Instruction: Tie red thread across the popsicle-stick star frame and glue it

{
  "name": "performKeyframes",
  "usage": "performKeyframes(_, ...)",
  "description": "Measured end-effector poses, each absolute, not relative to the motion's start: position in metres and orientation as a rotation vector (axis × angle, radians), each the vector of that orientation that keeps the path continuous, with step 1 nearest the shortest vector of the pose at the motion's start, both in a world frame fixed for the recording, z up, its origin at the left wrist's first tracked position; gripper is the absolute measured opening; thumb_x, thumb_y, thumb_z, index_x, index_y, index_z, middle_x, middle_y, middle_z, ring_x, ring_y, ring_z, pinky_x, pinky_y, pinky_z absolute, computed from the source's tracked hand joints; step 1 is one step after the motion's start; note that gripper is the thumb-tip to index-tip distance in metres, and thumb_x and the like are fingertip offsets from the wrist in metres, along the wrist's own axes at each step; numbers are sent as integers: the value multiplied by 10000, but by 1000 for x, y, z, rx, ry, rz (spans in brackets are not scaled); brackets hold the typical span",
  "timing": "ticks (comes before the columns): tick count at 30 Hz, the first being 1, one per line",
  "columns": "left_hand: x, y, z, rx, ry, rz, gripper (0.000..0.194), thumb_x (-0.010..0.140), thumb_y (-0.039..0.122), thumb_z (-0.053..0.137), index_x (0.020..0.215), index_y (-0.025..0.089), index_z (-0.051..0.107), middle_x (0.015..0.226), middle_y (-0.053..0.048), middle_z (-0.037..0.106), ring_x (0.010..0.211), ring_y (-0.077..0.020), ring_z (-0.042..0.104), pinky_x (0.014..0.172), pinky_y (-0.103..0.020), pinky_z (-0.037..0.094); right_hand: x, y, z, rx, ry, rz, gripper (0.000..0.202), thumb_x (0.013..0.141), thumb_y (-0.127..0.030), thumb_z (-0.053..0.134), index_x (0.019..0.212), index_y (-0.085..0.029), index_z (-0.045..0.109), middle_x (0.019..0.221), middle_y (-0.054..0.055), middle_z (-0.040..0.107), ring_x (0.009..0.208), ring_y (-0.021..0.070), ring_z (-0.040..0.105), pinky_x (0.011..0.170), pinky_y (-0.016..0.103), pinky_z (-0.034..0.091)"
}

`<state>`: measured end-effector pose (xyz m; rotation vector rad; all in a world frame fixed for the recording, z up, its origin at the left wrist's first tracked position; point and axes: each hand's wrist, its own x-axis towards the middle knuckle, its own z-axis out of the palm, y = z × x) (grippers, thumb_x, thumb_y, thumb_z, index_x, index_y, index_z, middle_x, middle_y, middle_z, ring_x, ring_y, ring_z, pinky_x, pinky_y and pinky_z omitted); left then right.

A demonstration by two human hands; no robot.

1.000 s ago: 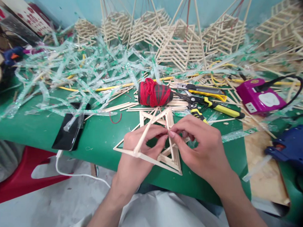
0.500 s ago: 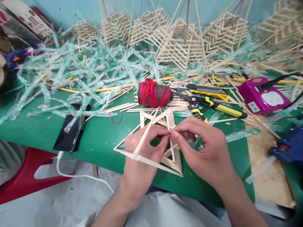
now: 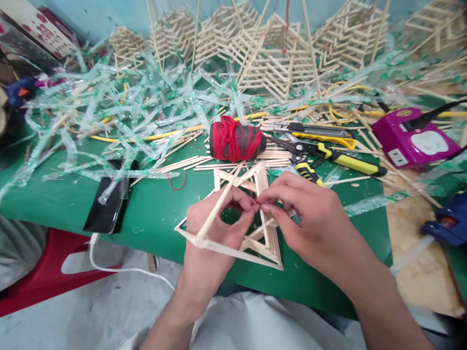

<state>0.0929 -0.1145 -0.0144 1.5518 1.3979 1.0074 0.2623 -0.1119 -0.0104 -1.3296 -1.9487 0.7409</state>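
Observation:
A star-shaped frame of thin wooden sticks (image 3: 272, 242) rests on the green tabletop, with long sticks slanting up from it over my left wrist. My left hand (image 3: 218, 220) reaches in among those sticks, thumb and forefinger pinched on a thin red string (image 3: 251, 187). My right hand (image 3: 306, 213) meets it from the right, its fingertips also pinched on the string, almost touching the left fingertips. Just beyond the frame lies a dark spool wound with red yarn (image 3: 237, 139). The string's ends are mostly hidden by my fingers.
Yellow-handled pliers (image 3: 349, 162) and a utility knife (image 3: 315, 132) lie right of the spool. Farther right are a purple power box (image 3: 414, 138) and a blue glue gun (image 3: 454, 218). A black phone (image 3: 108, 206) lies left, beside tangled plastic strips (image 3: 144, 100). Stick frames (image 3: 279, 69) stand behind.
Both hands stay pinched close together, and the fingertips have shifted slightly left. More of the red string shows above them. The whole view has tilted a little.

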Motion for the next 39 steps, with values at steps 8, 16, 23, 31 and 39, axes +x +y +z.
performKeyframes(8,95,-116,-11,1489,1377,1005,193,850,120,703,726,186,571,729,29,655,709,-100,671,679,-201,529,262,-108,-12,-1350,-2072,684,195,885,-6,528,892,-174,627,904,47,633,812,183,607,687,321,460)
performKeyframes(16,96,-115,-14,1639,1419,985,103,860,106,671,858,201,710,833,8,745,765,-127,706,724,-241,548,255,-114,-18,-1373,-2101,528,232,814,35,461,881,-176,530,884,82,571,828,235,558,726,374,476)
performKeyframes(23,95,-116,-9,1789,1486,886,115,895,128,673,910,204,758,886,16,778,771,-101,699,718,-206,524,254,-115,-19,-1381,-2032,504,213,882,11,435,885,-185,520,890,76,575,834,222,581,716,351,473)
performKeyframes(31,104,-119,-4,2092,1498,751,198,942,31,507,918,185,630,876,-3,666,781,-120,619,726,-231,479,254,-115,-20,-1348,-2020,474,204,890,20,437,882,-143,559,874,79,561,820,216,581,710,345,475)
performKeyframes(39,109,-124,-5,2164,1624,495,255,853,0,405,921,184,569,892,-51,640,797,-191,606,739,-311,455,254,-114,-20,-1366,-2065,501,207,886,12,425,853,-150,549,869,73,538,788,220,551,692,370,471)
